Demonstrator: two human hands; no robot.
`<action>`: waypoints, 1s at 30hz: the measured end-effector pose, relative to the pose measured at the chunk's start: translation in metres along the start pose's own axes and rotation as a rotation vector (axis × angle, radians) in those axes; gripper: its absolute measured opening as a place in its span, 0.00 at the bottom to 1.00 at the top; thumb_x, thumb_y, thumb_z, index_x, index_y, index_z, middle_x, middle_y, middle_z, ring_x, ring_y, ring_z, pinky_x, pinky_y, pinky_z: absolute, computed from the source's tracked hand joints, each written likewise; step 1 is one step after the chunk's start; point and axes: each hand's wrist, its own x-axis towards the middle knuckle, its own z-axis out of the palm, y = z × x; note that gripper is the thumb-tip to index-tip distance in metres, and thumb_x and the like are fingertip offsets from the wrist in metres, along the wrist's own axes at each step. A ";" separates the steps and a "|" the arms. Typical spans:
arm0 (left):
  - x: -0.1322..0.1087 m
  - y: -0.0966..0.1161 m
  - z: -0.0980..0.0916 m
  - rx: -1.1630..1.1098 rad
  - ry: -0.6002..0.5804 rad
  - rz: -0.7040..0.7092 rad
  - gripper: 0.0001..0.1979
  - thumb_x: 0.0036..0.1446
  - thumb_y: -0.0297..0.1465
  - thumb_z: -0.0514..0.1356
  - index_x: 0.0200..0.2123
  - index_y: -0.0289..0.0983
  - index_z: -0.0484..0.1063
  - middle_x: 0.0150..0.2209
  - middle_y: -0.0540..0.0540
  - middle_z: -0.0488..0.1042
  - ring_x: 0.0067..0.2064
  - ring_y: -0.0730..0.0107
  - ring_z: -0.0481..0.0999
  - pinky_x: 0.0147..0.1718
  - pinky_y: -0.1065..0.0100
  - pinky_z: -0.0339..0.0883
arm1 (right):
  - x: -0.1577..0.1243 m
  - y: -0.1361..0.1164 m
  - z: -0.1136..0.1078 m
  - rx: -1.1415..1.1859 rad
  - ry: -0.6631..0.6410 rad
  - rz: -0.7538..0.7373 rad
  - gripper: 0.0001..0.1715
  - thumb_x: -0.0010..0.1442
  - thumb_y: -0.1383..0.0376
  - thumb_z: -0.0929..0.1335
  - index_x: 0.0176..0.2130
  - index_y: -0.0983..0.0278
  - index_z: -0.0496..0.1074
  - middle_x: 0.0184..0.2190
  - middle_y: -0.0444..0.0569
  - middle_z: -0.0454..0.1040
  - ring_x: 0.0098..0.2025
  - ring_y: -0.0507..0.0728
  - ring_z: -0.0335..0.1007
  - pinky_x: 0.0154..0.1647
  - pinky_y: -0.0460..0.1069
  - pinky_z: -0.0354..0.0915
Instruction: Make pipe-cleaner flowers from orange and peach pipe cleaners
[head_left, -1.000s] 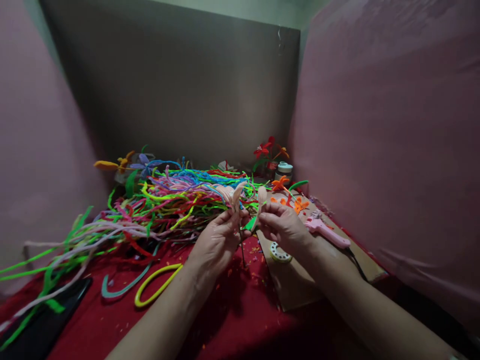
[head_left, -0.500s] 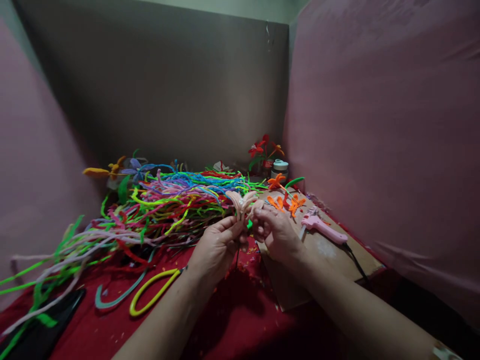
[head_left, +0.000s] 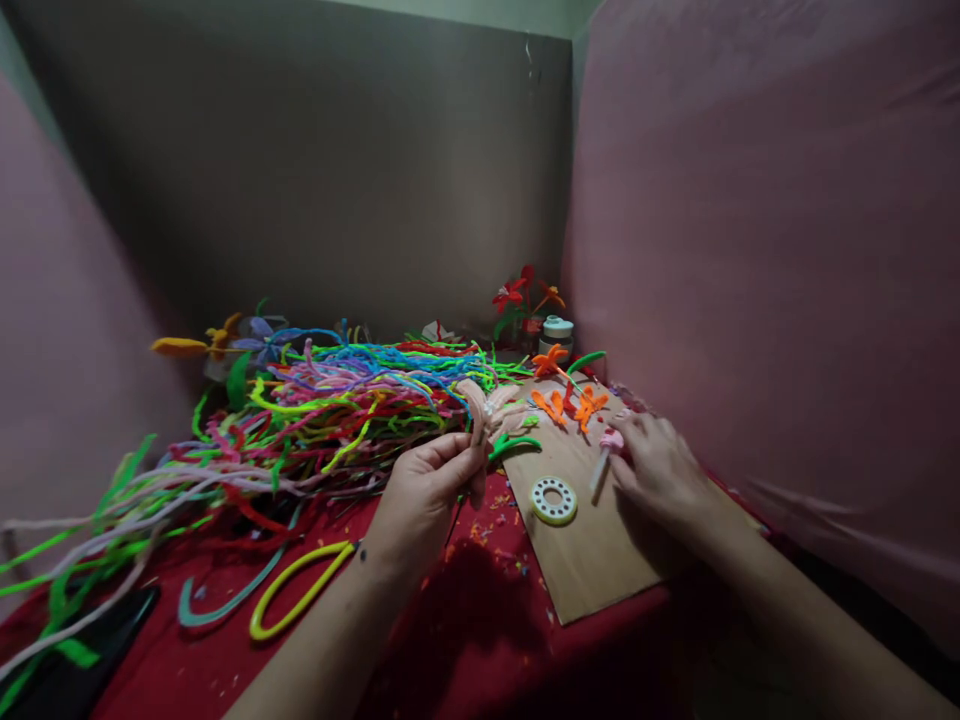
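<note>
My left hand [head_left: 429,492] pinches the stem of a pale pink pipe-cleaner flower [head_left: 486,407] with a green leaf, holding it upright over the red cloth. My right hand [head_left: 660,468] lies to the right on the brown board [head_left: 592,545], its fingers closing over a pink glue gun [head_left: 604,455] that is mostly hidden beneath them. A white ring-shaped tape roll [head_left: 553,500] rests on the board between the two hands.
A big heap of coloured pipe cleaners [head_left: 315,400] covers the table's left and middle. Yellow-and-teal-handled scissors [head_left: 285,590] lie on the red cloth. Orange flower pieces [head_left: 574,405], a small jar [head_left: 556,330] and red flowers [head_left: 517,295] stand at the back. Pink walls close both sides.
My right hand has let go of the pink flower and moved right onto the glue gun. The left hand keeps holding the flower. The tape roll is uncovered again.
</note>
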 end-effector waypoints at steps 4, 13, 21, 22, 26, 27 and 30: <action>0.001 -0.001 0.000 0.029 0.006 0.007 0.11 0.50 0.36 0.64 0.25 0.33 0.74 0.19 0.50 0.65 0.22 0.77 0.61 0.23 0.73 0.54 | -0.010 0.029 0.012 -0.395 -0.127 0.078 0.19 0.56 0.67 0.62 0.47 0.70 0.69 0.41 0.63 0.70 0.39 0.65 0.64 0.36 0.54 0.57; 0.007 -0.002 -0.003 -0.006 0.070 0.002 0.09 0.49 0.34 0.65 0.29 0.33 0.76 0.20 0.51 0.66 0.22 0.78 0.60 0.21 0.74 0.54 | -0.005 0.037 0.023 -0.300 -0.089 0.147 0.24 0.58 0.67 0.61 0.53 0.71 0.64 0.37 0.59 0.67 0.37 0.61 0.66 0.33 0.50 0.57; 0.007 -0.003 -0.007 -0.085 0.072 0.022 0.09 0.49 0.33 0.65 0.29 0.32 0.75 0.20 0.50 0.66 0.22 0.78 0.61 0.21 0.74 0.54 | -0.010 0.049 0.027 -0.161 -0.008 0.121 0.22 0.57 0.65 0.62 0.50 0.68 0.67 0.35 0.54 0.65 0.35 0.60 0.65 0.33 0.50 0.60; 0.006 -0.002 -0.007 -0.094 0.072 0.029 0.08 0.48 0.33 0.65 0.29 0.32 0.75 0.20 0.50 0.66 0.22 0.78 0.61 0.21 0.74 0.54 | -0.010 0.050 0.027 -0.132 0.012 0.118 0.21 0.56 0.65 0.62 0.49 0.69 0.68 0.35 0.55 0.65 0.35 0.60 0.65 0.33 0.51 0.60; 0.006 0.001 -0.006 -0.090 0.051 0.066 0.08 0.50 0.33 0.64 0.26 0.33 0.74 0.20 0.50 0.66 0.22 0.79 0.61 0.22 0.74 0.54 | -0.008 0.046 0.020 0.119 0.193 0.130 0.20 0.56 0.61 0.63 0.45 0.69 0.72 0.35 0.56 0.67 0.36 0.60 0.66 0.37 0.52 0.63; 0.005 0.002 -0.007 -0.069 0.045 0.079 0.09 0.51 0.33 0.64 0.25 0.33 0.74 0.19 0.51 0.66 0.22 0.78 0.61 0.22 0.74 0.54 | -0.008 0.043 0.016 0.235 0.231 0.151 0.20 0.56 0.59 0.64 0.43 0.68 0.73 0.35 0.55 0.69 0.36 0.60 0.66 0.37 0.52 0.63; 0.004 0.001 -0.008 0.013 0.027 0.126 0.09 0.53 0.34 0.62 0.26 0.33 0.74 0.20 0.51 0.65 0.24 0.78 0.60 0.24 0.74 0.54 | -0.011 0.026 0.001 0.695 0.176 0.283 0.16 0.51 0.55 0.69 0.34 0.65 0.74 0.29 0.49 0.71 0.30 0.56 0.66 0.30 0.49 0.63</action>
